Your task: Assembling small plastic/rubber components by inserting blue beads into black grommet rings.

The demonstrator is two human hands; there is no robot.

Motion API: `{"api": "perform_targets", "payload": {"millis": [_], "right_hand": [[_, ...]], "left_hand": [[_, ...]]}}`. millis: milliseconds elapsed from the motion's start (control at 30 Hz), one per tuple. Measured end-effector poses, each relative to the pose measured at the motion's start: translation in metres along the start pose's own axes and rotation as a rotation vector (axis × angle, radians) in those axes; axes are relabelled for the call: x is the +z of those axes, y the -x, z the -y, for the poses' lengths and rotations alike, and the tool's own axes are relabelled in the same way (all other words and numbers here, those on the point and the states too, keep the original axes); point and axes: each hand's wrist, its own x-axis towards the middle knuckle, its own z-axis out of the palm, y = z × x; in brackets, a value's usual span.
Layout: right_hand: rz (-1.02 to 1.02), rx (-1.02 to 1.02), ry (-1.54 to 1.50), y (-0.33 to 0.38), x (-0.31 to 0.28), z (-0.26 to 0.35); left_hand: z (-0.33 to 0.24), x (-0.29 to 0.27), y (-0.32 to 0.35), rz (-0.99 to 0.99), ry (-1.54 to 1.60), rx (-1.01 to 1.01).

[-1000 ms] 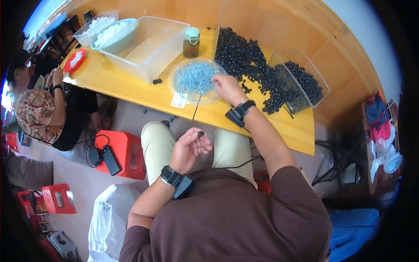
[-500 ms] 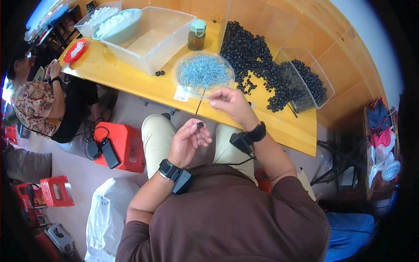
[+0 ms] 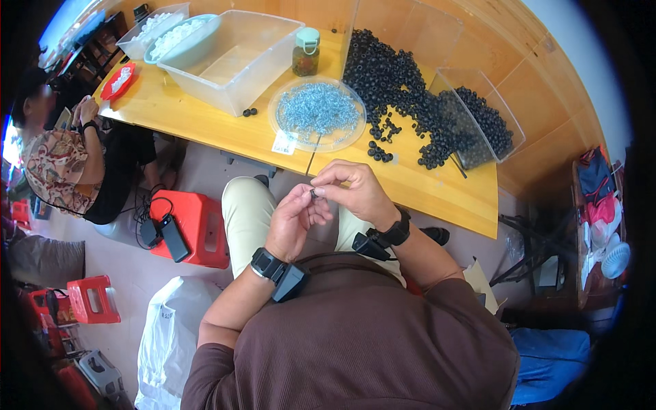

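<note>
Gripping a half-hidden black piece (image 3: 314,195), left fingers (image 3: 300,195) meet pinched right fingers (image 3: 339,172), whose contents are unclear

Blk piece (image 3: 313,194) mostly hidden by R hand (image 3: 355,192), details unclr

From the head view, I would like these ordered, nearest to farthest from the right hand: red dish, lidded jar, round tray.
From the right hand:
1. Round tray, ahead, slightly left.
2. Lidded jar, beyond the tray.
3. Red dish, far left.
</note>
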Motion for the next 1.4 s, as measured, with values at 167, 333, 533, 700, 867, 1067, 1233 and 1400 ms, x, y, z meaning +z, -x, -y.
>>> {"api": "perform_targets", "payload": {"millis": [167, 333, 533, 700, 867, 1067, 1233, 1400], "right_hand": [[0.01, 0.048, -0.031, 0.004, -0.001, -0.001], [-0.006, -0.012, 0.099, 0.008, -0.002, -0.005], [-0.078, -0.12, 0.224, 0.019, 0.006, -0.012], [-0.149, -0.218, 0.303, 0.02, 0.009, -0.015], [-0.202, -0.29, 0.398, 0.019, 0.003, -0.021], [-0.2, -0.352, 0.451, 0.019, -0.001, -0.018], [-0.178, -0.339, 0.416, 0.021, -0.003, -0.017], [-0.166, -0.312, 0.422, 0.02, -0.006, -0.013]], "left_hand": [[0.001, 0.001, 0.001, -0.014, -0.016, -0.014], [0.003, 0.001, 0.0, -0.021, -0.044, -0.018], [-0.001, 0.006, 0.0, -0.012, 0.03, -0.045], [-0.001, 0.009, 0.0, -0.008, 0.012, -0.036], [0.0, 0.014, -0.004, 0.004, -0.002, -0.034], [0.004, 0.008, -0.009, 0.05, -0.015, -0.027], [0.001, 0.003, -0.011, 0.096, -0.101, -0.052], [0.003, 0.003, -0.013, 0.102, -0.098, -0.04]]}}
